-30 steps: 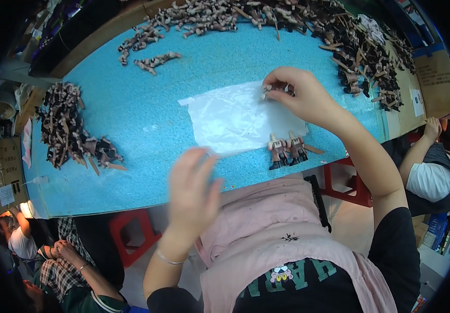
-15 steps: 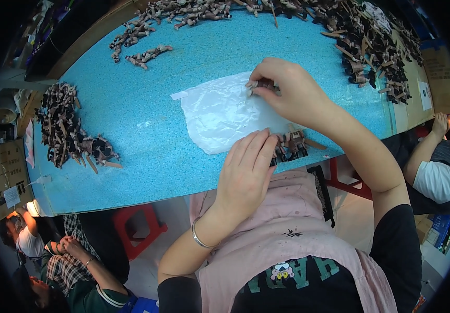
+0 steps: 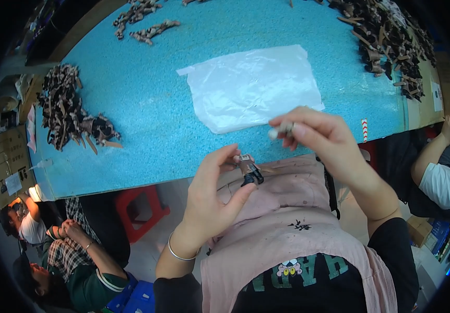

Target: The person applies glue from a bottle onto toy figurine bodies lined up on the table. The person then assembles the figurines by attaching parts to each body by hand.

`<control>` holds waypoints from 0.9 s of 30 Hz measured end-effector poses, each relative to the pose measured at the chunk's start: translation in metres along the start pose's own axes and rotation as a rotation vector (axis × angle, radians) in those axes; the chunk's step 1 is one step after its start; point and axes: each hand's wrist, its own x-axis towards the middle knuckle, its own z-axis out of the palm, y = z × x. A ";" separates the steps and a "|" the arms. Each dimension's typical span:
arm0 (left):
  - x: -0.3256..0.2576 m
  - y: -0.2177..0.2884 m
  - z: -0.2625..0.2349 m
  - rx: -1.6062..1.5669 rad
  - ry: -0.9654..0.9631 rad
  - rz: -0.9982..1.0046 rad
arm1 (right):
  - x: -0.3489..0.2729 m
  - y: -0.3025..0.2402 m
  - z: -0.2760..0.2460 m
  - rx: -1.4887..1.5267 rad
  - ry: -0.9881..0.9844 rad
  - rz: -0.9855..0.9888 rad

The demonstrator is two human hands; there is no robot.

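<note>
My left hand (image 3: pixel 206 195) is closed on a small toy figure body (image 3: pixel 249 169) with a brown torso and black legs, held between thumb and fingers just off the table's near edge. No head shows on this body. In my right hand (image 3: pixel 329 146), thumb and fingertips pinch a small beige-brown toy part (image 3: pixel 286 128) with a pale end; the fingers hide some of it, so its exact kind cannot be told. Beyond both hands, a crinkled white plastic sheet (image 3: pixel 251 86) lies flat on the blue speckled table (image 3: pixel 136 104).
Piles of brown and black toy figure parts lie at the left (image 3: pixel 60 112) and far right (image 3: pixel 381 39). A few loose limb-like parts (image 3: pixel 154 31) are at the back. A red stool (image 3: pixel 141 214) stands below the table. Other people sit at both sides.
My left hand has lifted a figure body from the near table edge. My right hand has come from over the plastic sheet toward me, still pinching a small part. The view has shifted slightly.
</note>
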 end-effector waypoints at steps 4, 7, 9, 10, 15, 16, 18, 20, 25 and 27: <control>-0.001 -0.003 0.000 0.084 -0.034 0.066 | -0.018 0.007 0.020 -0.133 -0.123 -0.079; -0.002 -0.006 0.000 0.103 -0.030 0.085 | -0.019 0.010 0.028 -0.211 -0.141 -0.124; -0.002 -0.006 -0.001 0.132 -0.034 0.114 | -0.017 0.010 0.031 -0.250 -0.147 -0.169; -0.002 -0.006 -0.001 0.130 -0.037 0.113 | -0.016 0.011 0.033 -0.254 -0.140 -0.187; -0.002 -0.003 -0.001 0.130 -0.037 0.089 | -0.013 0.017 0.037 -0.298 -0.136 -0.232; -0.003 -0.004 -0.001 0.128 -0.038 0.087 | -0.013 0.017 0.037 -0.293 -0.129 -0.223; -0.003 -0.005 -0.001 0.139 -0.039 0.102 | -0.014 0.018 0.038 -0.289 -0.122 -0.211; -0.002 -0.004 -0.001 0.139 -0.046 0.094 | -0.013 0.019 0.038 -0.271 -0.111 -0.203; -0.002 -0.004 -0.001 0.150 -0.045 0.099 | -0.011 0.021 0.040 -0.279 -0.073 -0.247; -0.001 -0.004 -0.003 0.130 -0.047 0.115 | -0.011 0.021 0.040 -0.273 -0.070 -0.237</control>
